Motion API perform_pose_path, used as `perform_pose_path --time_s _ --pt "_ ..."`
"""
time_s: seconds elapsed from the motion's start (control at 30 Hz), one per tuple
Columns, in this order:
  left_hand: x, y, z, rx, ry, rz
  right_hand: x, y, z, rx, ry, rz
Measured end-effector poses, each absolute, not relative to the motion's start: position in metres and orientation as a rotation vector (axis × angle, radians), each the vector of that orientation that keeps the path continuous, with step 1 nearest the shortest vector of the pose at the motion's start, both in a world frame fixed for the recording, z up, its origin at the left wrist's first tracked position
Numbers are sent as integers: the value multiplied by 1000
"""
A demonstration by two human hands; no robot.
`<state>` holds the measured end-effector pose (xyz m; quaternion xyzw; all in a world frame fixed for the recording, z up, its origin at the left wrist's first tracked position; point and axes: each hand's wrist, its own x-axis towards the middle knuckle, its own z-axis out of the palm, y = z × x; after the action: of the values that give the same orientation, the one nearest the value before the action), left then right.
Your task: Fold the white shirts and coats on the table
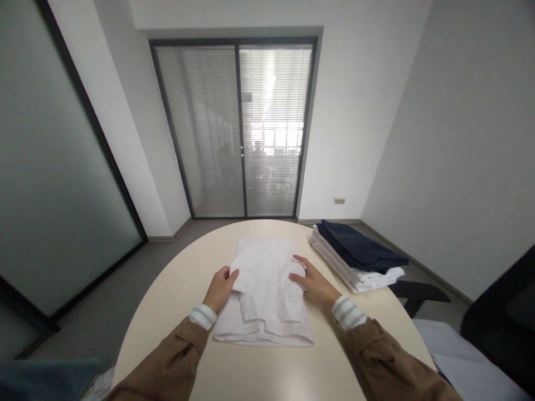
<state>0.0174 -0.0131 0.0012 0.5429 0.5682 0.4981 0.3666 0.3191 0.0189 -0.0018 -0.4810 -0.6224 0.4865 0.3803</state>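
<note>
A white folded garment point(267, 278), perhaps a shirt, lies in layers on the round cream table point(267, 373). Its upper, narrower layer covers most of a wider one, whose folded hem faces me. At the left edge, my left hand point(221, 288) is closed on the cloth, thumb on top and the other fingers curled at the side. My right hand point(315, 281) grips the opposite edge. Its thumb presses on the cloth, and its index finger stretches along the top; the remaining fingertips are partly hidden by the fabric.
At the table's right edge sits a stack of white folded clothes point(355, 281) with a dark navy garment point(361, 245) on top. Beyond it stands a black chair point(501, 306), with pale cloth point(463, 356) near its seat. Blue-green fabric point(45, 379) shows at lower left.
</note>
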Motion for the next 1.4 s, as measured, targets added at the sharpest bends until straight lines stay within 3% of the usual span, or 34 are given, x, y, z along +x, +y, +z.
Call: perform_pose_path --time_s 0.23,0.47,0.8,0.97,1.4 --pt "-2 -11 -15 1360 1465 1183 321 8 2 -1314 -1558 1474" --pt "16 -1 -20 1279 1378 1274 323 27 -13 -1243 -1474 1093" --pt "17 -3 -25 1172 1324 1310 313 2 14 -1401 -1273 1367" --pt "4 0 -23 1219 1275 1288 323 2 12 -1248 -1515 1519" --pt "-18 -6 -22 1638 1424 905 341 9 2 -1035 -1859 1551"
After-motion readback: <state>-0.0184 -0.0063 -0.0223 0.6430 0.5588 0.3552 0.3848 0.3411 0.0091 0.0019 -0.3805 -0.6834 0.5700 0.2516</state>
